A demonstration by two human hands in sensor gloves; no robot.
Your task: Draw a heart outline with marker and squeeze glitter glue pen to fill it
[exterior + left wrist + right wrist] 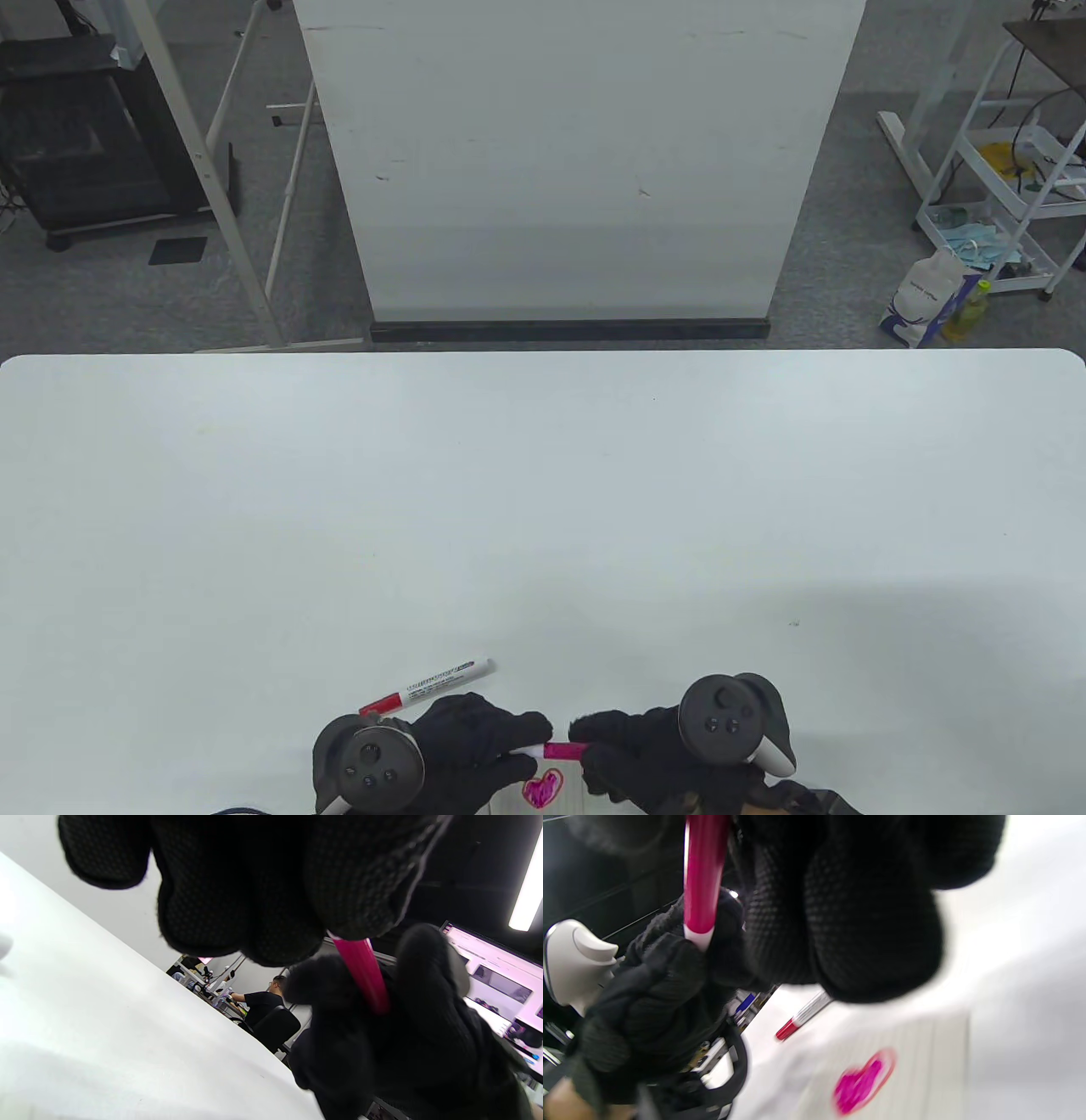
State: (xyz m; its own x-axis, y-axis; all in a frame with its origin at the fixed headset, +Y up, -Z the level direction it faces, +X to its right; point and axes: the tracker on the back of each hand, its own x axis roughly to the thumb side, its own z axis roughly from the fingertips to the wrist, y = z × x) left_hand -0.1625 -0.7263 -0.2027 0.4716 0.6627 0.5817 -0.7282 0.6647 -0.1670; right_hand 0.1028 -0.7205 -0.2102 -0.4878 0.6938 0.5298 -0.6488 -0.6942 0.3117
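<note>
Glitter glue pen (pixel 562 750) lies level between both hands at the bottom centre of the table view, its long axis running left to right, just above the paper (pixel 570 798) with the filled pink heart (pixel 543 788). Left hand (pixel 462 751) fingers clamp its white end; right hand (pixel 649 751) fingers clamp the pink barrel. The marker (pixel 428 684) rests on the counter (pixel 543 509) beyond the left hand.

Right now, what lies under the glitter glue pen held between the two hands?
Below the glitter glue pen, gripped by the left hand and the right hand, lies paper bearing a heart filled with pink. Both hands cover the paper's sides; its lower part is out of frame.
</note>
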